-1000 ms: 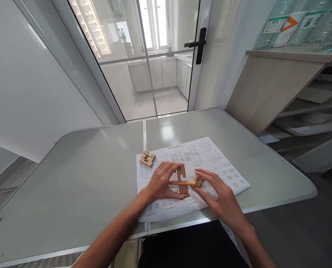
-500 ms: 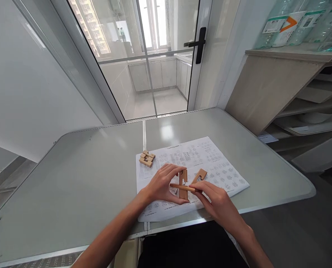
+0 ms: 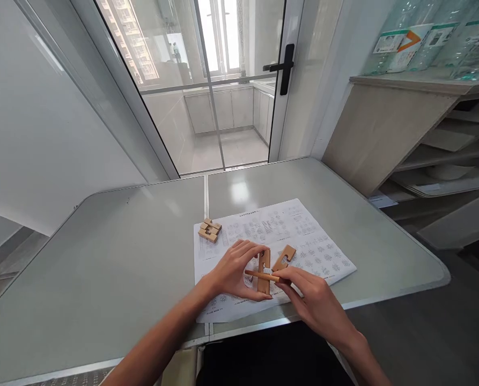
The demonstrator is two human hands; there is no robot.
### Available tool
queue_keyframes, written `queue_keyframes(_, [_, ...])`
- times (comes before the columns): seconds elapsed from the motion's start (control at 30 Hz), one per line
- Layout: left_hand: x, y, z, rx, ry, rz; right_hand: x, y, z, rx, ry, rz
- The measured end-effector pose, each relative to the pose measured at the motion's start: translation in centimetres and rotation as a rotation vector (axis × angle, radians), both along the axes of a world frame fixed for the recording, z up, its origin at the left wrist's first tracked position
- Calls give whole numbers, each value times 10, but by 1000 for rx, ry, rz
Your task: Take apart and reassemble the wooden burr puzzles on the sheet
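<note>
My left hand (image 3: 237,271) grips a notched wooden puzzle piece (image 3: 264,259) by its two ends, thumb at the near end and fingers at the far end. Between the fingertips of my right hand (image 3: 314,292) is a second, thin-edged wooden piece (image 3: 259,275), lying crosswise over the first one at its middle. Whether the two are interlocked I cannot tell. Just beyond my right hand a third notched wooden piece (image 3: 284,257) lies on the printed sheet (image 3: 263,222). Several small wooden blocks (image 3: 209,230) sit together at the sheet's far left corner.
The sheet, covered with small diagrams, lies on a grey-green table (image 3: 142,257). Past the table stands a glass door with a black handle (image 3: 285,68). On the right, a shelf unit (image 3: 388,128) carries clear plastic bottles (image 3: 414,45) on top.
The crosswise piece in my right hand sits slightly lower along the piece in my left hand. Both hands keep their grips; the whole view has shifted a little.
</note>
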State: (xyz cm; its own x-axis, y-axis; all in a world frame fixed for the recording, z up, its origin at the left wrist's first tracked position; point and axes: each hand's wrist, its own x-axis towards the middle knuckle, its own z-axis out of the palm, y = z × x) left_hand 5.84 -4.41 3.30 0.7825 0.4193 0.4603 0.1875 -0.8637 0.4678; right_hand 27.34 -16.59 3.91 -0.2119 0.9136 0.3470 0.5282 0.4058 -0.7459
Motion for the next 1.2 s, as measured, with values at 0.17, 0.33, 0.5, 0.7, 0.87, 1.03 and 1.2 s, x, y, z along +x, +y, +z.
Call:
queue_keyframes(0.17, [-1, 2, -5, -9, -3, -9, -2, 0, -1, 13, -24, 6])
queue_keyframes(0.33, [-2, 2, -6, -30, 2, -26, 0, 2, 0, -4, -30, 26])
queue_keyframes(0.5, [-2, 3, -6, -45, 4, -22, 2, 5, 1, -11, -21, 38])
queue_keyframes(0.7, [-3, 5, -2, 15, -13, 32, -4, 12, 9, -42, -112, 21])
queue_keyframes(0.87, [-5, 4, 4, -21, -28, 29, -3, 15, 11, -17, -113, 70])
queue_keyframes(1.03, [-7, 6, 6, -88, 9, -21, -2, 11, 6, -47, -61, 119])
queue_keyframes(1.2, [-9, 7, 10, -99, 35, 2, -10, 3, 2, -3, -44, 84])
